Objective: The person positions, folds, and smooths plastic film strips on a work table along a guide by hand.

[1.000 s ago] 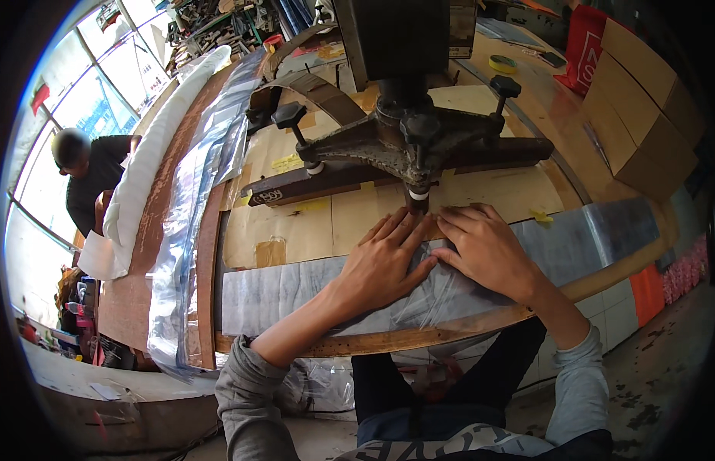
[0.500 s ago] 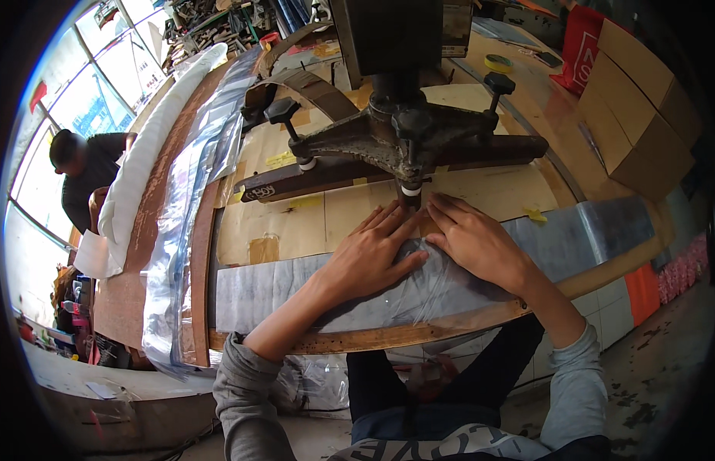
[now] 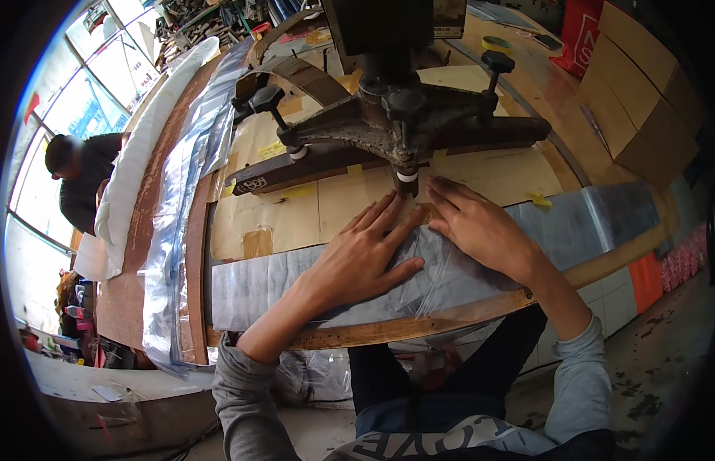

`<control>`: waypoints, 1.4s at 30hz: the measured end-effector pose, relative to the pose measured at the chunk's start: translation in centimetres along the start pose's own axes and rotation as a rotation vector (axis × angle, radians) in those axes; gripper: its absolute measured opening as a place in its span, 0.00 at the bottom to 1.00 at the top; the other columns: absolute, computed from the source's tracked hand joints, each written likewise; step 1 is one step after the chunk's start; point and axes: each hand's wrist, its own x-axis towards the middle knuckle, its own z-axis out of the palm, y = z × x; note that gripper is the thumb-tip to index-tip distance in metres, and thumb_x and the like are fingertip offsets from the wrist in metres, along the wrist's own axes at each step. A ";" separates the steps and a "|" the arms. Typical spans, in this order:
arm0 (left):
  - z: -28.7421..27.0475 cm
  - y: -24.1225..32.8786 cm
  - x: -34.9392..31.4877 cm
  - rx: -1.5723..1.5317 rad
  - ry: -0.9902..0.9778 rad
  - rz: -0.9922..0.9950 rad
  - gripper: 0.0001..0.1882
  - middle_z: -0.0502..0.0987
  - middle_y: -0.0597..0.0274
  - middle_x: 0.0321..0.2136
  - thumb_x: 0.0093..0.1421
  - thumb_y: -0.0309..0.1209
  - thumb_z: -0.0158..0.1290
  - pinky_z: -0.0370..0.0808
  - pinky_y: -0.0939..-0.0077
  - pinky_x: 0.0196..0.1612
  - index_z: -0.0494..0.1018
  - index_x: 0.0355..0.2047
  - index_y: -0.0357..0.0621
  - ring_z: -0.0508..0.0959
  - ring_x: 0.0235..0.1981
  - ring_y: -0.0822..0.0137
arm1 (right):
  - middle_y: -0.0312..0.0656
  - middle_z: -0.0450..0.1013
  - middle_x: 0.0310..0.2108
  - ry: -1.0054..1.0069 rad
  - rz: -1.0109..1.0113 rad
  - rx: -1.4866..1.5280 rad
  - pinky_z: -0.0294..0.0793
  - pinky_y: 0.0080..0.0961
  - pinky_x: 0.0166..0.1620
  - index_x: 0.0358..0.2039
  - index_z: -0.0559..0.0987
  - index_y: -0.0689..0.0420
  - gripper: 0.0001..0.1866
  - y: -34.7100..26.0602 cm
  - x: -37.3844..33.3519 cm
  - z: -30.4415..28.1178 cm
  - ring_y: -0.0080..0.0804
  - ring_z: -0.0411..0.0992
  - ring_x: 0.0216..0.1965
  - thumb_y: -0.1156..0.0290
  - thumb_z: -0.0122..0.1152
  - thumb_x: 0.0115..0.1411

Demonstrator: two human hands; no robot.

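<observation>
My left hand lies flat with fingers stretched out, palm down on a grey, smoky-looking strip covered in clear plastic film. Opposite it, my right hand rests on the same strip, fingers extended and angled inward. Neither hand grasps anything. Both sets of fingertips point at the lower post of a dark metal press frame, close to its white ring. Under the fingertips is a tan sheet, with a small brown patch between the hands. My palms hide part of the strip.
A wooden edge runs along the near side. A dark metal bar crosses beneath the press. At the right stand a cardboard box and a yellow tape roll. Another person leans over a white roll at the left.
The view has shifted slightly. My hands stay flat, with the thumbs a little farther apart. My left hand has moved slightly toward me relative to the press. The other person has bent lower.
</observation>
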 end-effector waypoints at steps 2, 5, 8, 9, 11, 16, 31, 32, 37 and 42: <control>0.0 0.0 0.0 0.006 0.002 -0.013 0.34 0.57 0.37 0.58 0.61 0.51 0.44 0.52 0.60 0.63 0.54 0.62 0.46 0.53 0.63 0.46 | 0.54 0.63 0.55 -0.003 0.013 0.006 0.60 0.31 0.60 0.51 0.67 0.73 0.25 -0.1 -0.1 0.0 0.42 0.60 0.58 0.62 0.48 0.61; 0.0 -0.2 0.1 0.005 0.003 0.008 0.34 0.57 0.38 0.58 0.61 0.50 0.44 0.52 0.60 0.63 0.54 0.62 0.44 0.53 0.63 0.46 | 0.54 0.63 0.54 0.001 0.026 0.001 0.60 0.31 0.60 0.51 0.67 0.73 0.25 0.0 -0.1 0.1 0.42 0.61 0.57 0.63 0.49 0.61; 0.1 -0.4 0.2 0.001 0.021 0.035 0.33 0.57 0.38 0.59 0.61 0.49 0.44 0.52 0.60 0.63 0.54 0.61 0.44 0.53 0.63 0.46 | 0.55 0.63 0.54 0.013 0.029 0.003 0.60 0.31 0.60 0.50 0.67 0.73 0.25 -0.1 -0.1 0.3 0.43 0.61 0.57 0.63 0.49 0.61; 0.1 -0.5 0.1 -0.013 0.018 0.032 0.33 0.57 0.38 0.59 0.60 0.47 0.44 0.52 0.60 0.63 0.54 0.61 0.44 0.53 0.63 0.46 | 0.55 0.63 0.54 0.022 0.028 0.011 0.60 0.31 0.60 0.50 0.67 0.73 0.25 -0.1 -0.1 0.3 0.43 0.61 0.57 0.63 0.49 0.61; 0.0 -0.5 0.1 -0.027 0.016 0.029 0.32 0.57 0.39 0.59 0.60 0.46 0.45 0.52 0.60 0.63 0.54 0.61 0.45 0.53 0.63 0.46 | 0.55 0.63 0.54 0.024 0.028 0.020 0.60 0.31 0.60 0.50 0.67 0.73 0.25 -0.1 -0.1 0.3 0.43 0.61 0.57 0.63 0.50 0.61; 0.0 -0.7 0.2 -0.059 0.004 0.013 0.31 0.58 0.39 0.58 0.57 0.41 0.47 0.52 0.58 0.63 0.55 0.61 0.48 0.53 0.62 0.45 | 0.56 0.64 0.53 0.047 0.012 0.008 0.61 0.31 0.59 0.50 0.67 0.73 0.25 0.0 0.0 0.5 0.44 0.62 0.56 0.64 0.50 0.61; -0.4 -0.4 0.5 -0.107 0.017 0.024 0.31 0.57 0.37 0.58 0.55 0.36 0.46 0.51 0.56 0.64 0.55 0.60 0.47 0.52 0.62 0.43 | 0.57 0.64 0.53 0.051 0.030 0.004 0.63 0.31 0.58 0.50 0.68 0.73 0.24 0.0 -0.2 0.3 0.44 0.62 0.56 0.64 0.50 0.61; -0.3 -0.5 0.4 -0.105 0.020 0.027 0.31 0.57 0.37 0.58 0.55 0.36 0.46 0.51 0.56 0.64 0.55 0.60 0.47 0.52 0.62 0.43 | 0.56 0.64 0.53 0.048 0.029 0.011 0.62 0.31 0.58 0.50 0.67 0.73 0.24 -0.1 -0.1 0.4 0.44 0.62 0.56 0.64 0.50 0.61; 0.1 -0.8 0.4 -0.126 0.022 0.032 0.31 0.57 0.36 0.58 0.56 0.36 0.46 0.50 0.55 0.64 0.55 0.60 0.46 0.51 0.62 0.42 | 0.56 0.63 0.53 0.035 0.054 0.031 0.62 0.31 0.58 0.50 0.67 0.72 0.24 0.0 0.1 0.4 0.44 0.61 0.57 0.64 0.49 0.61; 0.2 -0.9 0.3 -0.109 0.014 0.032 0.31 0.57 0.35 0.57 0.56 0.36 0.46 0.50 0.54 0.64 0.54 0.60 0.46 0.51 0.62 0.42 | 0.55 0.63 0.54 0.037 0.032 0.017 0.63 0.32 0.58 0.51 0.67 0.72 0.25 0.0 0.2 0.5 0.44 0.62 0.56 0.64 0.50 0.61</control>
